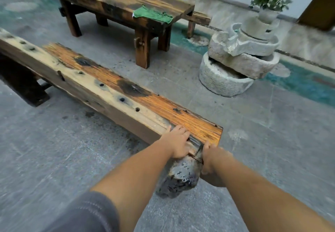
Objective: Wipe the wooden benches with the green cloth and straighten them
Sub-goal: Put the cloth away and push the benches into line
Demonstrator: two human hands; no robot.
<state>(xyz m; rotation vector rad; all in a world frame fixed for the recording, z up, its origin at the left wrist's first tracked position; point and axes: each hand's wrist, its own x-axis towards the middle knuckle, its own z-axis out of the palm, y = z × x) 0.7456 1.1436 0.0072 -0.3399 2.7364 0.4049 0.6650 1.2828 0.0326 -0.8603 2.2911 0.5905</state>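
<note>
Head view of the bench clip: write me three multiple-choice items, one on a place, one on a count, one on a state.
1. Where does the green cloth lie?
A. on the stone basins
B. on the far bench, at its corner
C. on the floor

2. How many hands touch the near bench?
A. none
B. one
C. two

3. What is the right hand doing?
A. gripping the near bench's end
B. holding the green cloth
C. hanging free

Answers:
1 B: the green cloth drapes over the far bench's corner.
2 C: the left hand lies on the top near the end, and the right hand is at the end itself.
3 A: its thumb is on top and its fingers curl under the end.
</note>
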